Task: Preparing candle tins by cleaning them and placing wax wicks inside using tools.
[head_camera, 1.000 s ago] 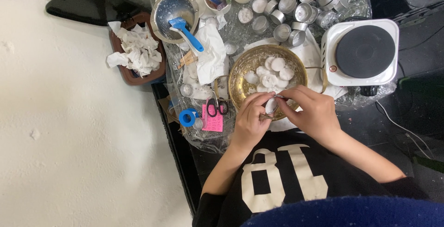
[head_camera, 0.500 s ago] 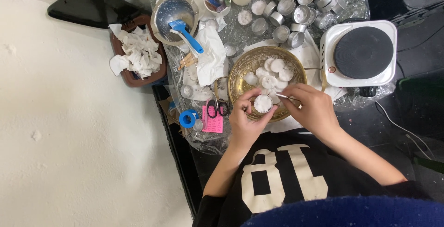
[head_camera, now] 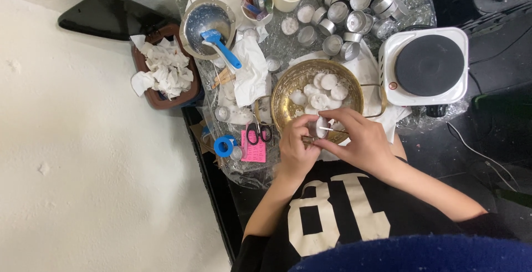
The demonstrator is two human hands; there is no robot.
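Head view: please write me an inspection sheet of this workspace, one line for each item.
Surface: small table wrapped in crinkled clear film, crowded.
Job's things: small white wax disc with a thin wick, held over the brass bowl of similar discs.
Clutter: empty metal cups, pot with blue spatula, black-handled scissors, blue tape roll, brown tray of crumpled tissues.
Grippers: left hand and right hand both grip the disc.
Cables: thin cables on the dark floor, right.
Surroundings: white hot plate; pale wall, left.
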